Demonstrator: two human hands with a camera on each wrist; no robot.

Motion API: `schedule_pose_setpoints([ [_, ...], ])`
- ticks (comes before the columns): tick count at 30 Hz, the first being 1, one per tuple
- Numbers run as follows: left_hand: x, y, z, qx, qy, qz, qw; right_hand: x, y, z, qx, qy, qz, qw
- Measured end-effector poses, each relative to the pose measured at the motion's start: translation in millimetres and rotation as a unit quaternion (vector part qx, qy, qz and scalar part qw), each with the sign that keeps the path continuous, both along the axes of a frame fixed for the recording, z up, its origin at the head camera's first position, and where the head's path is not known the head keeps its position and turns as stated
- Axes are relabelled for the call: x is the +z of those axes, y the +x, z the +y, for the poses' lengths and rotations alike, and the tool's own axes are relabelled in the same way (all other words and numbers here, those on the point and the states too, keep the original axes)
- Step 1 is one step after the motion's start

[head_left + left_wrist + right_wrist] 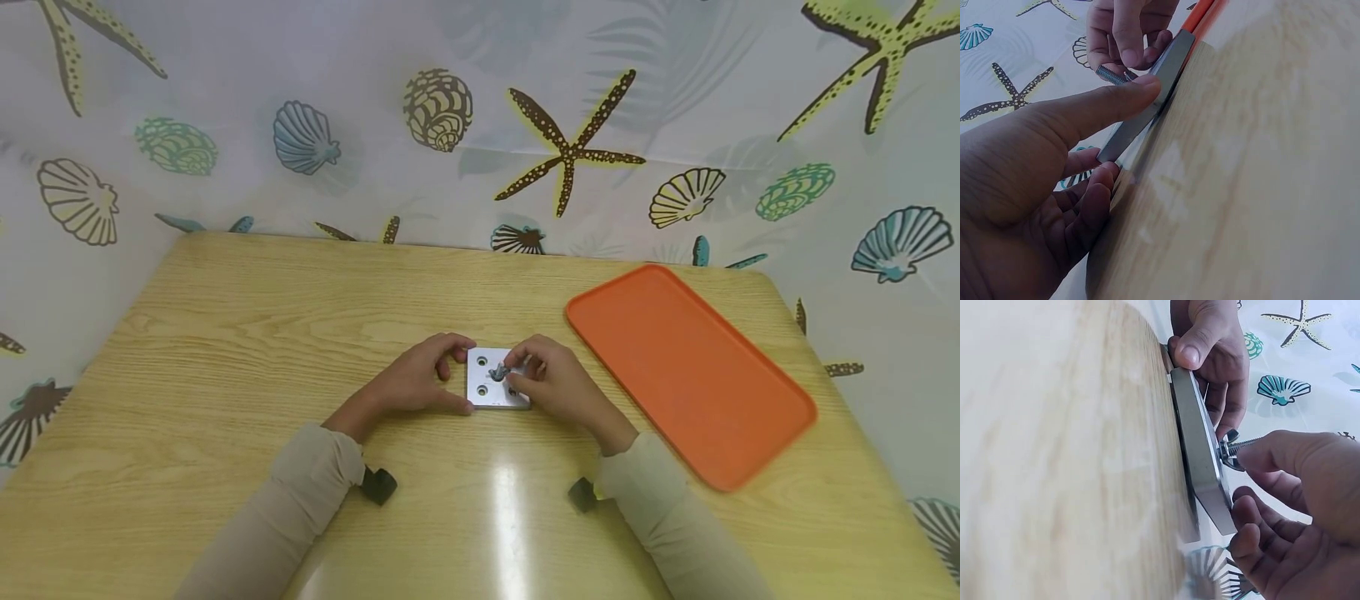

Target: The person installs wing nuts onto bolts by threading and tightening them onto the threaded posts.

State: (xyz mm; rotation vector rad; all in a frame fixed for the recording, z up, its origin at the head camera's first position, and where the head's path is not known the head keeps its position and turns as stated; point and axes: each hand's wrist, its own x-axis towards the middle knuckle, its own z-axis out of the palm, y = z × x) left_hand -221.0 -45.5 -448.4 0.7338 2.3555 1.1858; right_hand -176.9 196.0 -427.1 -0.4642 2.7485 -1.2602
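A silver metal plate (486, 402) with several holes lies on the table. From its middle rises a threaded bolt (1109, 74) carrying a wing nut (497, 373), close to the plate's face. My left hand (420, 377) grips the plate's left end, thumb on the near corner and fingers at the far one. With thumb and forefinger my right hand (558, 383) pinches the wing nut; its other fingers curl beside the plate's right end. The right thumb hides part of the bolt in the right wrist view.
An orange tray (690, 375) lies on the right of the wooden table (262, 333). Behind the table hangs a white cloth (360, 200) printed with shells and starfish. Dark wrist devices (378, 486) sit under both sleeves.
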Motion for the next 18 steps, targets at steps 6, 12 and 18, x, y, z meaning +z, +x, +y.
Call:
schedule_pose_setpoints([
  [6,-0.1,-0.2,0.0,0.004,-0.002,-0.003,1.0,0.0,-1.6,-0.4,0.006,-0.018,-0.013,0.9997],
  [12,-0.1,-0.5,0.2,0.001,-0.004,0.0,1.0,0.3,-1.8,-0.6,0.015,-0.02,-0.011,0.9996],
  [18,-1.1,-1.6,0.1,0.0,-0.005,0.002,1.0,-2.8,-3.0,-0.3,0.024,-0.013,-0.011,0.9996],
])
